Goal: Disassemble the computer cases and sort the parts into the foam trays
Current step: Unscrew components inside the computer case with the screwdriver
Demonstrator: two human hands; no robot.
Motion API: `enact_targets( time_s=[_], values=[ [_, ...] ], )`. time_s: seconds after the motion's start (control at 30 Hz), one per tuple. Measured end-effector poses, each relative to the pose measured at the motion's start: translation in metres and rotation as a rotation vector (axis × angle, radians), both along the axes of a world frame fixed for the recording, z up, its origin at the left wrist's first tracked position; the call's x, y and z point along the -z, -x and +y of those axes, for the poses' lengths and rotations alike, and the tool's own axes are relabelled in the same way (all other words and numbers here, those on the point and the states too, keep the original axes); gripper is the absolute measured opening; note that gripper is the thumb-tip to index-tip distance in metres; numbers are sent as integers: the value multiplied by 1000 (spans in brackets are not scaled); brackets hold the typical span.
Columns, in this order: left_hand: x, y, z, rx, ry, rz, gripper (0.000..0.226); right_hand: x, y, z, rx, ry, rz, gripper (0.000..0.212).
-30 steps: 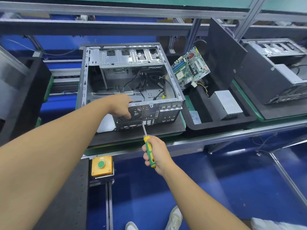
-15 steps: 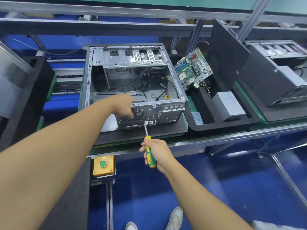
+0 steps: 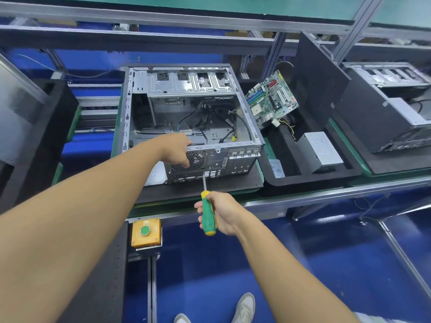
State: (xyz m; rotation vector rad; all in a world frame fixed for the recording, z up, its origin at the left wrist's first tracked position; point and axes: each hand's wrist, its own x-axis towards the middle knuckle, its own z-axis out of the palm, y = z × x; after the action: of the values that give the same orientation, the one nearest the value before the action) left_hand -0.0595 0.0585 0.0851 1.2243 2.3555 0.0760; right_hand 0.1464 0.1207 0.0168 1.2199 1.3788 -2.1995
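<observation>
— So where's the computer case (image 3: 186,117)?

— On its side, on the dark mat on the surface, open and mostly gutted. Stiff sheet metal, probably heavy, edges sharp; hold it by the folded rim.

— And the foam tray (image 3: 310,176)?

— Just beside it, circuit board (image 3: 271,99) propped inside; that's fragile.

— The hands?

— Left hand (image 3: 178,149) grips the rear fan corner. Right hand (image 3: 219,212) is closed around the screwdriver (image 3: 208,213), tip at the back panel.

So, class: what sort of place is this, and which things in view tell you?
Probably a factory disassembly line. An opened computer case sits on a long aluminium-framed bench, a foam tray holds a removed motherboard, and a yellow push-button box is mounted at the station.
</observation>
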Motion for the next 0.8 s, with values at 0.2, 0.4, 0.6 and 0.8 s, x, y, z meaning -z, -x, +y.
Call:
enact_targets(
  time_s=[0.2, 0.4, 0.6, 0.8],
  values=[
    [-1, -1, 1, -1, -1, -2, 28, 11, -9, -23, -409, -1099, -118, 29],
    [-1, 0, 1, 11, -14, -8, 26, 26, -5, -29, -232, -1133, -159, 20],
    [-3, -2, 0, 16, -20, -6, 32, 16, -9, 2, 82, 201, 80, 36],
    [-3, -1, 0, 29, -20, -1, 31, 25, -15, -7, 121, 131, 204, 24]
  ],
)
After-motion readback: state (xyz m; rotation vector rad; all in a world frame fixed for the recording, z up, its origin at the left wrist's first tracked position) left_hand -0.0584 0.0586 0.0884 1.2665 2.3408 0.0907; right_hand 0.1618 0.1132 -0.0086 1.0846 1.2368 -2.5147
